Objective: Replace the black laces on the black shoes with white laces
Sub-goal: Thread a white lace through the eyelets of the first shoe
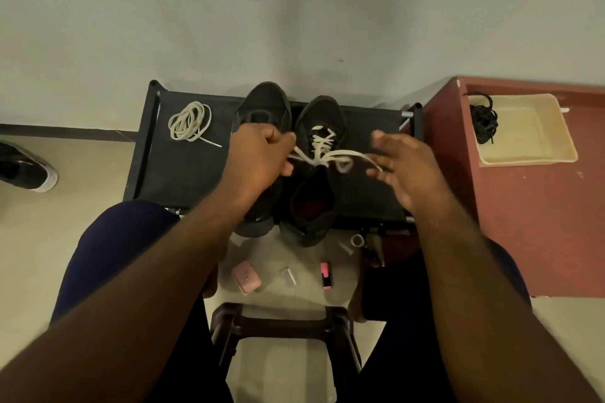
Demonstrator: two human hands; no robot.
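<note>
Two black shoes (265, 108) (322, 118), one other shoe (27, 170), two white laces (189, 123) (322, 144), one black lace bundle (484, 123), two hands (262, 154) (409, 170)

No word, brand name or number can be read anywhere. A small pale mark on the left black shoe (265, 102), near its heel, is too blurred to read.

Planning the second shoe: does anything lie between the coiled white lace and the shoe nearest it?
Nothing visible does: only bare rack fabric separates the coiled white lace from that shoe. The left hand, pinching the other shoe's lace, hangs over that shoe's middle, though.
</note>
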